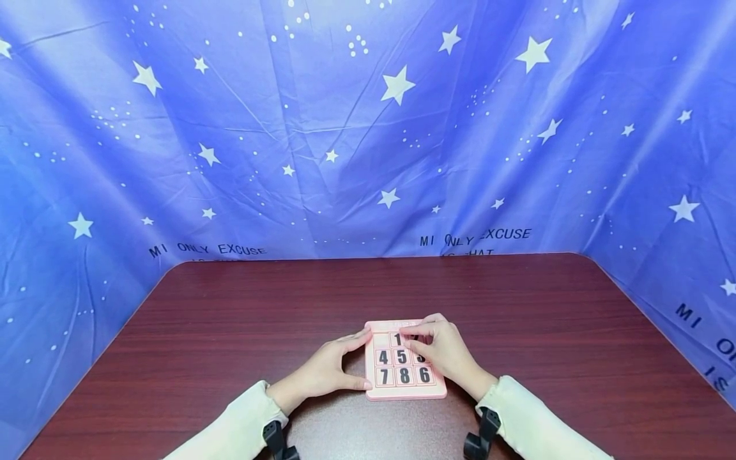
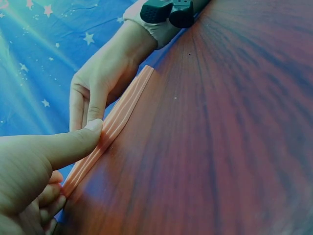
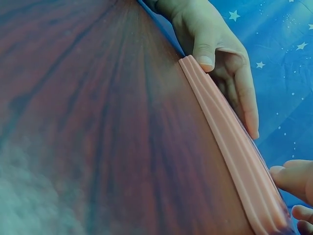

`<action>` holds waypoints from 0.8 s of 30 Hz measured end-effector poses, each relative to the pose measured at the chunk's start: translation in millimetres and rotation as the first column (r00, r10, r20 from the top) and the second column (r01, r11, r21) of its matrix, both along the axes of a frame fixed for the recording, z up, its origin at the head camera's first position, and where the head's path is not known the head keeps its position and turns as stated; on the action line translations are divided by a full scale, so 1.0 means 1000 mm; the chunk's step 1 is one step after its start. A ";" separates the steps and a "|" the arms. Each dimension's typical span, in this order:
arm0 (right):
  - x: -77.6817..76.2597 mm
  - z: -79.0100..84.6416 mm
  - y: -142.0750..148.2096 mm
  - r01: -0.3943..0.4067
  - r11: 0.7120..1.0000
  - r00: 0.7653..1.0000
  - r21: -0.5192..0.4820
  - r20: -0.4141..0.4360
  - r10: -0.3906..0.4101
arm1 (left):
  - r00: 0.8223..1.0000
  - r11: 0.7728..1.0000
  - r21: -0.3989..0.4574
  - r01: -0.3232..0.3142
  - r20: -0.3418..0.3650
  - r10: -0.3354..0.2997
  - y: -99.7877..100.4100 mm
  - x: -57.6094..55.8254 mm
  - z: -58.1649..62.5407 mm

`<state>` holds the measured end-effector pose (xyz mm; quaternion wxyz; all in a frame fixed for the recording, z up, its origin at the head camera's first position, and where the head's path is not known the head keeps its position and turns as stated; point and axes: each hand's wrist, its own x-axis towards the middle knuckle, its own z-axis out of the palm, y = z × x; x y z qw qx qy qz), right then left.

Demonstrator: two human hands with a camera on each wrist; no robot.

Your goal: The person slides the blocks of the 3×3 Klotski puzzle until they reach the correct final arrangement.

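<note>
A pink sliding number puzzle [image 1: 406,392] lies flat on the table. Its black-numbered tiles read 4, 5 and 7, 8, 6 in the lower rows, with the 3 partly covered, and a blank slot sits at top left beside tile 1 [image 1: 397,340]. My left hand [image 1: 330,370] rests along the puzzle's left side, thumb near the lower corner and fingers near the upper one. From the right, my right hand [image 1: 451,351] reaches over the board, index finger and thumb at tile 1, partly covering tile 2. In both wrist views the puzzle shows edge-on, its tiles hidden.
The dark red wooden table [image 1: 259,319] extends around the puzzle. Blue star-printed cloth [image 1: 339,128] hangs along the table's back and sides. Black wrist cameras [image 1: 482,434] are strapped over pale sleeves.
</note>
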<state>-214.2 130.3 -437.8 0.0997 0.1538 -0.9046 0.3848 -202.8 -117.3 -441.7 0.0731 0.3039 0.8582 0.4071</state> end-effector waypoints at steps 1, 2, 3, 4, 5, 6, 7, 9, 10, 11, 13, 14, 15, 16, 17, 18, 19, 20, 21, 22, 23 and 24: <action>0.000 0.000 0.000 0.004 1.000 1.000 0.004 -0.003 -0.004 | 1.000 1.000 0.000 0.000 0.001 0.000 0.000 0.000 0.000; 0.000 0.000 -0.001 0.006 1.000 1.000 0.009 -0.007 -0.006 | 1.000 1.000 -0.001 0.000 0.001 0.000 0.000 0.000 0.000; 0.000 0.001 -0.001 0.009 1.000 1.000 0.013 -0.009 -0.008 | 1.000 1.000 -0.001 0.001 0.001 -0.001 0.000 0.000 0.001; 0.000 0.001 -0.002 0.010 1.000 1.000 0.015 -0.011 -0.010 | 1.000 1.000 -0.002 0.001 0.001 -0.001 0.000 0.000 0.001; 0.000 0.002 -0.002 0.011 1.000 1.000 0.016 -0.014 -0.010 | 1.000 1.000 -0.001 0.001 0.001 -0.001 0.000 0.000 0.001; 0.000 0.002 -0.003 0.011 1.000 1.000 0.018 -0.021 -0.011 | 1.000 1.000 -0.001 0.002 0.000 -0.002 0.000 0.001 0.001; 0.000 0.002 -0.003 0.010 1.000 1.000 0.020 -0.028 -0.009 | 1.000 1.000 -0.002 0.002 -0.001 -0.002 0.000 0.001 0.001; 0.000 0.002 -0.004 0.008 1.000 0.999 0.017 -0.034 -0.007 | 1.000 1.000 0.000 0.004 -0.002 -0.004 0.000 0.001 0.001; 0.000 0.001 -0.004 0.007 1.000 0.999 0.015 -0.037 -0.007 | 1.000 1.000 -0.001 0.004 -0.002 -0.004 0.000 0.001 0.001; -0.001 0.001 -0.005 0.009 1.000 0.999 0.014 -0.040 -0.009 | 1.000 1.000 -0.002 0.005 -0.002 -0.005 0.000 0.001 0.001; -0.001 0.001 -0.006 0.016 1.000 0.999 0.010 -0.046 -0.015 | 1.000 1.000 -0.004 0.005 -0.003 -0.005 0.000 0.001 0.001; -0.001 0.000 -0.007 0.021 1.000 0.999 0.009 -0.046 -0.021 | 1.000 1.000 -0.003 0.005 -0.002 -0.005 0.000 0.001 0.001; -0.001 0.000 -0.007 0.027 1.000 0.998 0.010 -0.052 -0.027 | 1.000 1.000 -0.003 0.005 -0.002 -0.005 0.000 0.001 0.001; -0.001 0.000 -0.008 0.032 0.999 0.998 0.010 -0.060 -0.031 | 1.000 1.000 -0.003 0.004 -0.001 -0.004 0.000 0.000 0.001; -0.001 0.000 -0.009 0.035 0.999 0.997 0.009 -0.063 -0.034 | 1.000 1.000 -0.005 0.003 -0.002 -0.003 0.000 0.000 0.001; -0.001 0.000 -0.010 0.035 0.999 0.997 0.008 -0.067 -0.034 | 1.000 1.000 -0.006 0.003 -0.003 -0.003 0.000 0.000 0.001; -0.001 0.000 -0.011 0.033 0.999 0.997 0.006 -0.066 -0.032 | 1.000 1.000 -0.007 0.003 -0.003 -0.003 0.000 0.000 0.001; -0.001 0.000 -0.012 0.030 1.000 0.998 0.001 -0.062 -0.030 | 1.000 1.000 -0.009 0.003 -0.004 -0.003 0.000 -0.001 0.000; 0.000 0.000 -0.013 0.026 1.000 0.998 -0.003 -0.059 -0.026 | 1.000 1.000 -0.011 0.003 -0.005 -0.003 0.000 -0.001 0.000; 0.000 0.000 -0.014 0.021 1.000 0.998 -0.007 -0.051 -0.021 | 1.000 1.000 -0.012 0.004 -0.007 -0.004 0.000 -0.001 0.000; 0.000 0.001 -0.015 0.017 1.000 0.999 -0.012 -0.043 -0.017 | 1.000 1.000 -0.013 0.005 -0.008 -0.006 0.000 -0.001 0.000; 0.001 0.001 -0.016 0.014 1.000 0.999 -0.016 -0.040 -0.015 | 1.000 1.000 -0.010 0.007 -0.008 -0.007 0.000 -0.001 0.000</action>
